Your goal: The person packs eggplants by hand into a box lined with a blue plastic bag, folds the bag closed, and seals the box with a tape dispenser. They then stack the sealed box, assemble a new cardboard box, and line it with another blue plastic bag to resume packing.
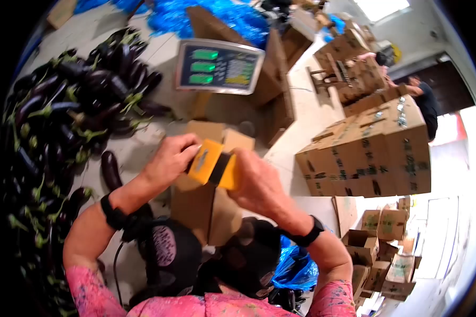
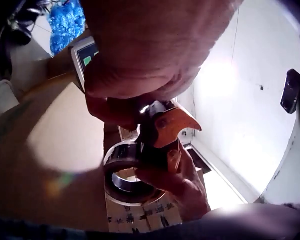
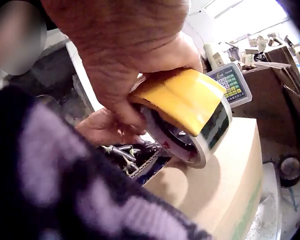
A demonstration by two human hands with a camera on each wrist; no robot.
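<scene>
A: Starting where?

B: At the yellow tape dispenser (image 1: pixel 205 161), taken as clock centre in the head view, held over a cardboard box (image 1: pixel 193 206) at 6 o'clock. Cannot tell about any contact with the box.

A: Gripped how?

B: Firmly wrapped round the yellow frame by the right hand (image 1: pixel 256 182), at 4 o'clock. Met at 9 o'clock by the left hand (image 1: pixel 169 156), with bent fingers close to the orange-looking cutter (image 2: pixel 177 127); cannot tell about any pinch on the tape end.

A: Likely to handle how?

B: Probably light, stiff and hardly fragile, perhaps a little slippery along the glossy yellow. Best grasped round the frame, clear of the cutter and off the tape roll (image 1: pixel 220 168).

A: And outward?

B: Toward 12, to a digital scale (image 1: pixel 219 66) with green readouts, then blue plastic sheeting (image 1: pixel 206 21). Toward 9, to a single eggplant (image 1: pixel 110 169); toward 10, to heaped eggplants (image 1: pixel 98 82). Toward 3, to a big printed carton (image 1: pixel 365 153).
</scene>
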